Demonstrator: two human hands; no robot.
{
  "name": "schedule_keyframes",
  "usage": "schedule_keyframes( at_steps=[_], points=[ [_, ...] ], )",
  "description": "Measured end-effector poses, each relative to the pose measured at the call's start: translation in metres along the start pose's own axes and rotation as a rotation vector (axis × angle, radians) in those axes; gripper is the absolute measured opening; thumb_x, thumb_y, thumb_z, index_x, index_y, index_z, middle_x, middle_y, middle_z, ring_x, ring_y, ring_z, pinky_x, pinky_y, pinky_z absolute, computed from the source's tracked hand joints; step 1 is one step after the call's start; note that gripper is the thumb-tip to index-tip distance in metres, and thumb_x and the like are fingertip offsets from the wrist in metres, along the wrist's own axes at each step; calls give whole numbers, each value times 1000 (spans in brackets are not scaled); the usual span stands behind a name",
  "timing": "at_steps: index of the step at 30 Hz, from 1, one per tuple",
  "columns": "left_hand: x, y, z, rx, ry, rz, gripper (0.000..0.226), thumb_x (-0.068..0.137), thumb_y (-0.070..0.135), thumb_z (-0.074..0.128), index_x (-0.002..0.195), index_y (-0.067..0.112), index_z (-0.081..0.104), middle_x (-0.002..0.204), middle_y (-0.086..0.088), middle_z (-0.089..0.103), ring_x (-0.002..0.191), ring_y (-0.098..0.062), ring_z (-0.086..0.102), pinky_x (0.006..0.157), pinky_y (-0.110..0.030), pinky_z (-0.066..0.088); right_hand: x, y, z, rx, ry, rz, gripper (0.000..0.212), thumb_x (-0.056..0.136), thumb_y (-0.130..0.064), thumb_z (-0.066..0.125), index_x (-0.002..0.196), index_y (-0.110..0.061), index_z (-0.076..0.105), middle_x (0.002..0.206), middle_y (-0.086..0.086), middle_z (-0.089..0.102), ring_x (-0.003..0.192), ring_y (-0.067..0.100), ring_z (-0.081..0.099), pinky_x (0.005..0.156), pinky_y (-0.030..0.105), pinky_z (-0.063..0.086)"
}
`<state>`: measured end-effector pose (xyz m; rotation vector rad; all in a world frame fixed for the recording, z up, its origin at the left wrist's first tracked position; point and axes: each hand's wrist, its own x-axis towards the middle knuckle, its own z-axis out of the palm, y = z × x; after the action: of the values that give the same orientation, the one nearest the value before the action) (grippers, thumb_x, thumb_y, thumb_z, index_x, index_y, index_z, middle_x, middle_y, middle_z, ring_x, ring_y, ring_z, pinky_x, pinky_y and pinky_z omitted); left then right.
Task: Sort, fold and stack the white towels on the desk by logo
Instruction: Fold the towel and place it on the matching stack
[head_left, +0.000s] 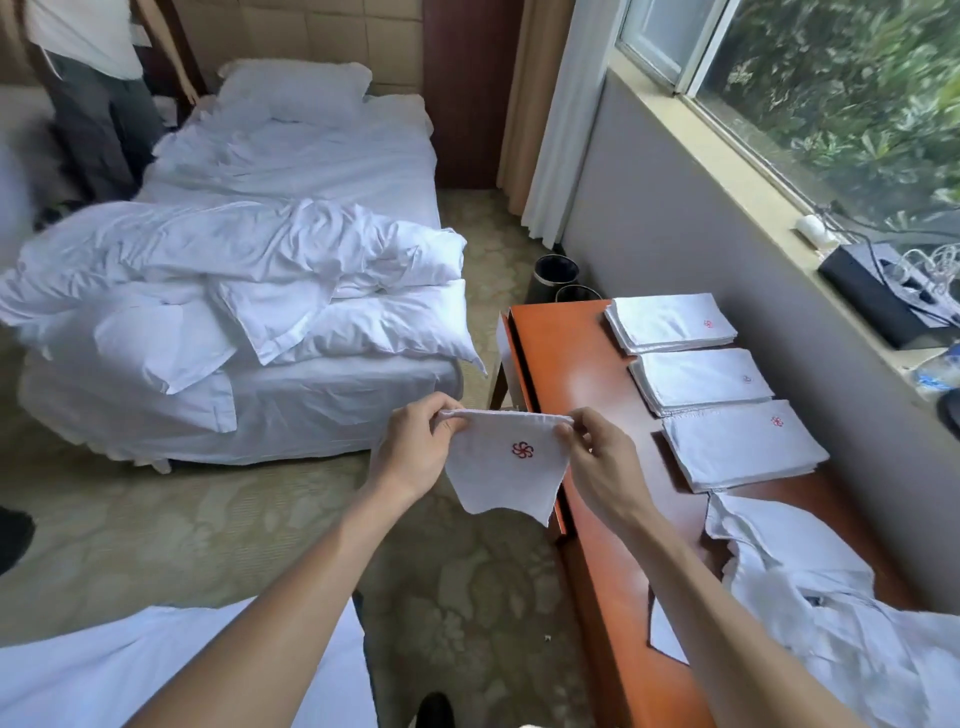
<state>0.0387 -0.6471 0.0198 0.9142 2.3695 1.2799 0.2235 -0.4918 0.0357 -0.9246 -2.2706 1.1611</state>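
Lower right of frame: loose heap of unfolded towels (810, 597) on the near end of the desk (566, 364), crumpled, one corner hanging over the front edge; count not determinable. Status: unsorted, work outstanding. Ctr of frame, off the desk and over the carpet: held towel (498, 483), partly folded, hanging from its top edge w/ a red pinwheel logo (522, 450) facing the camera. The left hand (415, 447) pinches the top-left corner btwn thumb and fingers; the right hand (597, 452) pinches the top-right corner likewise. Both hands occupied. Right of ctr, beyond the heap: three folded stacks in a row running away from the camera, i.e. near stack (737, 457), middle stack (696, 384), far stack (665, 322), close-set; cannot tell if touching. Near and far stacks show a red mark on top; the middle mark is fainter, colour unclear. Which stack matches the held logo: too small to tell. Assessment: sorting well underway, est. mid-task or later. Remaining: finish this fold, place it on the matching stack, clear the heap. Upper left: unmade bed (291, 156), not part of the task.
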Motion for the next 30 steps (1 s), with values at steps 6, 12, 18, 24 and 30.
schedule_keyframes(
  at_steps=[6,12,18,24,30],
  points=[
    [36,-12,-2,-20,-36,-67,17,99,27,63,86,38,65,54,6,66,50,-8,66,59,-32,54,48,5,25,65,-11,44,39,105,-22,52,71,-39,44,62,-25,50,59,-1,42,53,14,34],
    [106,-19,20,-101,-73,-132,19,101,16,61,88,29,67,65,-2,69,59,-16,72,56,-39,61,114,27,37,144,-19,62,22,106,-27,53,85,-29,56,75,-25,60,67,-2,52,58,13,40],
    [188,-8,42,-102,-57,-182,6,101,16,63,102,22,66,68,-3,71,63,-16,72,67,-41,61,191,53,41,324,13,104,13,103,-22,60,105,-32,69,98,-14,71,92,12,66,81,37,54],
    [276,13,58,-144,-105,-133,7,100,17,66,94,19,63,69,2,73,72,-17,74,76,-41,62,256,69,28,324,122,156,13,106,-24,57,99,-31,66,94,-13,70,79,8,62,73,40,53],
    [363,23,94,-149,-218,-59,16,101,17,62,86,23,62,72,5,72,72,-15,73,73,-35,59,310,89,16,247,237,252,16,107,-25,55,97,-31,64,88,-16,67,75,9,60,69,36,53]
  ],
)
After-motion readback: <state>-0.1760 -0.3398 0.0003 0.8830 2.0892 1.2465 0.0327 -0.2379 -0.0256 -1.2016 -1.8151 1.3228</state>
